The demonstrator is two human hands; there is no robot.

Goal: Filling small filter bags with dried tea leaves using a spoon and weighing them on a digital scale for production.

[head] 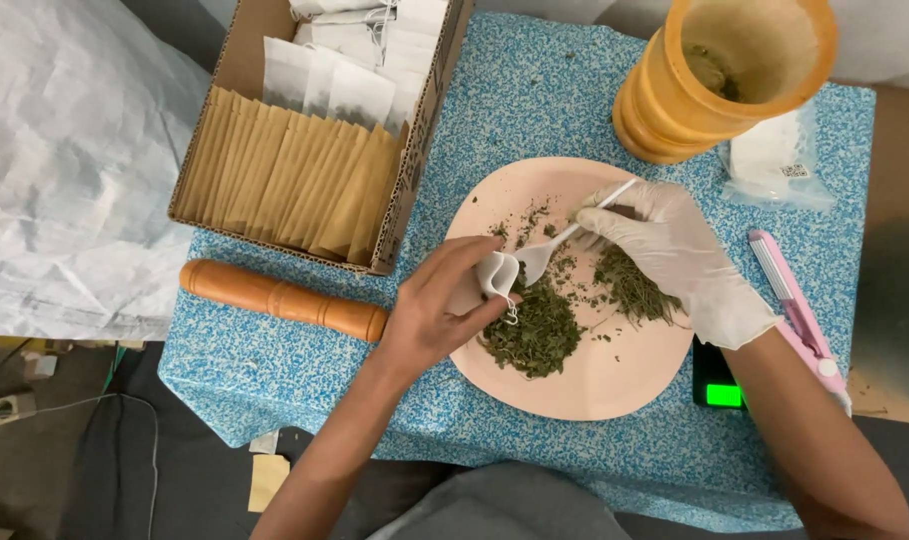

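My left hand (436,305), bare, pinches a small white tea bag (496,274) held open over the pale pink plate (614,385). My right hand (679,255), in a white glove, grips a white plastic fork (549,250) whose tines point into the bag's mouth. Dried green herb lies on the plate in two heaps, one (534,335) under the bag and one (634,290) under my right palm.
A cardboard box (236,70) with several brown envelopes (294,175) and white empty tea bags (324,85) stands at the left. A wooden pestle (279,298) lies below it. A wooden mortar (719,75), a plastic packet (774,160), a pink sealer (792,300) and a small scale (719,385) sit right.
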